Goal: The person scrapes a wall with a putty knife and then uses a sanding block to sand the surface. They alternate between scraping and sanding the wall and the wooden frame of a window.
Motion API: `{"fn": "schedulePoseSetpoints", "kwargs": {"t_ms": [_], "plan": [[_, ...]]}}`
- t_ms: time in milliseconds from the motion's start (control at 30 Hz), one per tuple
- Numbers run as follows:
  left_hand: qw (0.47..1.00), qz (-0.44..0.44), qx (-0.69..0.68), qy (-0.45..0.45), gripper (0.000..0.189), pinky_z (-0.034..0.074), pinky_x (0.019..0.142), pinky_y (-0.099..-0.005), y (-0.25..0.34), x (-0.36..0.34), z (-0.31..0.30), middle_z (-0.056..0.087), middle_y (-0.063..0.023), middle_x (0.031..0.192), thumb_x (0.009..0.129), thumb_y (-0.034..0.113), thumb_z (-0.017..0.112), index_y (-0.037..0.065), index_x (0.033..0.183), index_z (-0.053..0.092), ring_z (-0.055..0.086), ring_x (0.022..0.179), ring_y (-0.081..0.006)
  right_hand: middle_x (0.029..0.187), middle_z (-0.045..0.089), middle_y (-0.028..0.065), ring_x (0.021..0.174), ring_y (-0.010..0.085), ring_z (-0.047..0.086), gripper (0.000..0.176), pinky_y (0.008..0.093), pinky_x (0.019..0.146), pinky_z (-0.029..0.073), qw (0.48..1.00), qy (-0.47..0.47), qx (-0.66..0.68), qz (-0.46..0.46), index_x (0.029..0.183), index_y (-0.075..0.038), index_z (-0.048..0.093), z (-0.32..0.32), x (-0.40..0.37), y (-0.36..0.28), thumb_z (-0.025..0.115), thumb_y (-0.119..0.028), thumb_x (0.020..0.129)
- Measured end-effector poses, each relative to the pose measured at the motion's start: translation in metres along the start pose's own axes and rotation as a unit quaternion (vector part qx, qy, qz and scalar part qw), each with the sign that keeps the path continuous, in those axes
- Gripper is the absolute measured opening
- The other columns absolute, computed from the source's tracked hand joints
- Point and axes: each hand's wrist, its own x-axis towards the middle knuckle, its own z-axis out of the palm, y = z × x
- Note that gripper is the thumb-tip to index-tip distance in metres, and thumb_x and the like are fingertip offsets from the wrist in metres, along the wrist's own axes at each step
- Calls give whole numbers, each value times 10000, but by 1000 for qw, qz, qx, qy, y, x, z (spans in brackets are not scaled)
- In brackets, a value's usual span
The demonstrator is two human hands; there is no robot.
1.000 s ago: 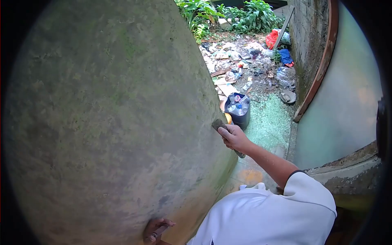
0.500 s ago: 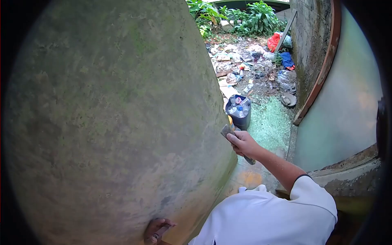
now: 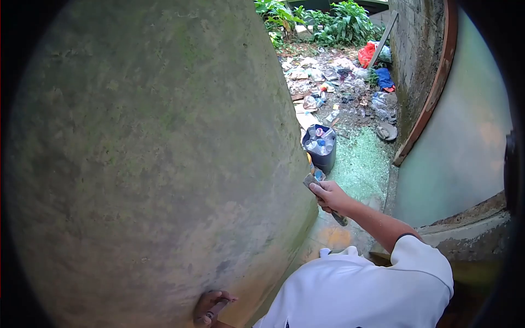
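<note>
My right hand [image 3: 331,197] is closed around a flat grey tool [image 3: 310,180]. The tool's blade end points up and left beside the wall's edge, and its other end sticks out below my fist. Low in the view, my left hand [image 3: 206,307] is at the surface of the mossy grey wall [image 3: 164,153], with its fingers curled. A narrow shape shows at those fingers, too dark to identify. A white shirt [image 3: 361,290] fills the bottom, with its sleeve on the right arm.
A dark bin [image 3: 327,158] full of plastic cups and bottles stands past the wall's edge. Scattered litter [image 3: 328,76], a red bag [image 3: 367,56] and green plants [image 3: 347,24] lie beyond. On the right are a block wall [image 3: 413,60] and a pale curved panel [image 3: 454,136].
My right hand has moved slightly right and down with the tool, uncovering more of the items below the bin. My left hand has barely moved.
</note>
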Motion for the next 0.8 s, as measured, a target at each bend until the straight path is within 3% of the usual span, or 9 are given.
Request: {"fn": "schedulePoseSetpoints", "kwargs": {"t_ms": [67,233,400,467,600,667,700,767,800], "plan": [[1000,-17,1,12,720,403,928,-528,4,1,5,530,-289,1147,847,484,540,-28,1321,363,548,1057,-403,516,377,-26,364,74,341,426,249,349,302,998,46,-29,-19,664,-98,424,5,12,-7,522,-413,933],[999,-23,-1,25,725,406,924,-523,2,0,6,529,-286,1150,841,488,547,-24,1320,365,548,1057,-404,527,356,-35,388,63,341,416,242,351,292,998,-9,29,-50,674,-105,419,10,16,-25,519,-413,937],[1000,-22,-9,4,715,408,922,-516,0,0,-1,513,-284,1172,838,478,555,-19,1317,368,550,1057,-402,518,360,-32,380,71,345,416,247,349,292,1000,-13,-1,2,674,-104,427,2,-1,12,511,-414,939],[992,-31,-114,-51,704,270,1068,-483,0,1,-4,410,-277,1303,848,328,605,-25,1374,299,419,1246,-402,511,364,-32,375,73,352,420,246,350,292,998,41,-46,21,679,-101,439,-2,3,12,512,-426,934],[993,-27,-102,-56,707,269,1067,-482,4,3,-3,404,-279,1309,851,330,601,-28,1377,292,424,1240,-400,520,375,-25,375,74,361,421,243,350,290,998,15,-27,-58,684,-94,441,1,33,-17,518,-426,931],[1000,-27,-4,12,707,415,906,-513,2,0,4,516,-277,1153,845,475,549,-19,1317,368,547,1055,-398,521,375,-24,377,73,360,418,240,350,288,998,8,6,-64,684,-92,437,5,19,-18,514,-417,936],[999,-30,-5,13,707,415,906,-513,1,-3,2,516,-277,1153,845,475,549,-19,1317,368,547,1055,-398,517,372,-25,377,72,358,416,239,351,287,998,7,-2,-63,680,-93,436,5,13,-14,513,-411,937],[994,-21,-90,-61,706,281,1060,-489,-1,0,-7,411,-285,1304,856,328,593,-36,1377,284,429,1235,-403,510,376,-26,376,74,360,419,243,353,290,999,11,-10,-43,667,-90,434,-3,5,5,514,-398,940],[994,-20,-89,-63,706,281,1060,-489,0,-1,-6,411,-285,1304,856,328,593,-36,1377,284,429,1235,-403,510,376,-26,376,74,360,419,243,353,290,999,12,-9,-44,667,-90,434,-7,1,17,514,-398,940]]}}
